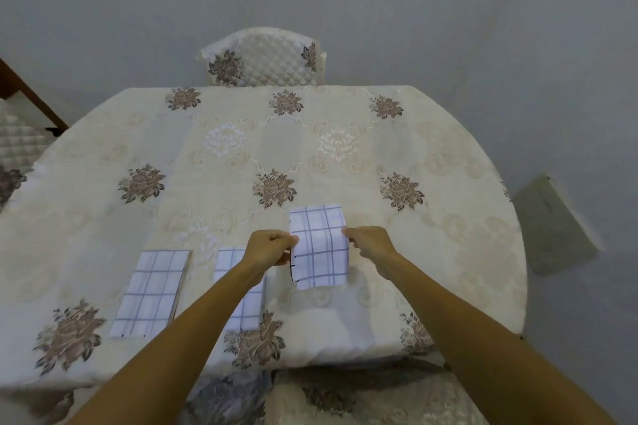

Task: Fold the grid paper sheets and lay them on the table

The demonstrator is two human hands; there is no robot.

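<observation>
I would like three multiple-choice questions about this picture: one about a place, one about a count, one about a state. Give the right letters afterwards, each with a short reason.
1. Where do the leftmost sheet and the middle sheet lie, seen from the held sheet?
A) to its left
B) to its right
C) on the chair

2. How many grid paper sheets are in view?
A) two
B) three
C) five

3. How is the held sheet held?
A) by one hand alone
B) pinched by both hands
C) it lies untouched

Answers:
1 A: both lie flat on the table, left of the held sheet.
2 B: two lie down and one is held.
3 B: the left hand and the right hand pinch its side edges.
</observation>
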